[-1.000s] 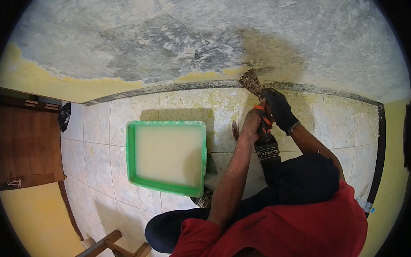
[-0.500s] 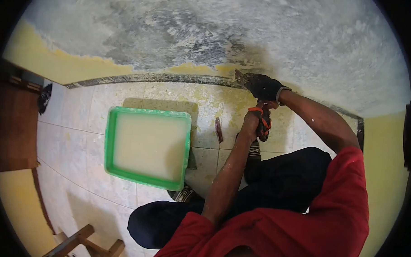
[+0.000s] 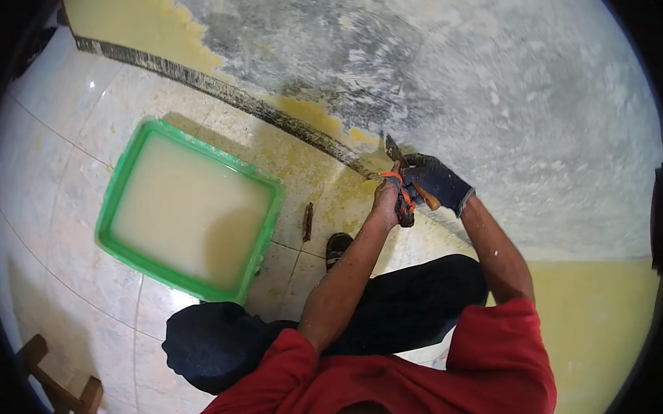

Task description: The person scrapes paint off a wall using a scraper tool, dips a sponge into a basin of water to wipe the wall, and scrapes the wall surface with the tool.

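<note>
A scraper with a dark metal blade point(image 3: 391, 148) and a wooden handle point(image 3: 427, 198) is held close to the bottom of the wall. My right hand point(image 3: 438, 183), in a dark glove with a grey cuff, closes around it from the right. From the left, my left hand point(image 3: 387, 196) meets the tool, its bare thumb lying along it near the blade. Dark, orange-edged material point(image 3: 405, 202), like a glove partly pulled on, covers the left fingers; their exact grip is hidden. The grey, patchy wall point(image 3: 351, 54) has yellow paint remnants near its base.
A green tub point(image 3: 110, 221) of milky liquid stands on the tiled floor left of my legs. A thin brown strip point(image 3: 307, 221) lies between tub and foot. Wooden legs point(image 3: 62, 387) show at lower left. A dark, scuffed skirting strip point(image 3: 226, 97) edges the wall.
The view has turned, so the wall base now slants and the tub sits further left. My hands have come together around the scraper, whose wooden handle now shows below the right hand.
</note>
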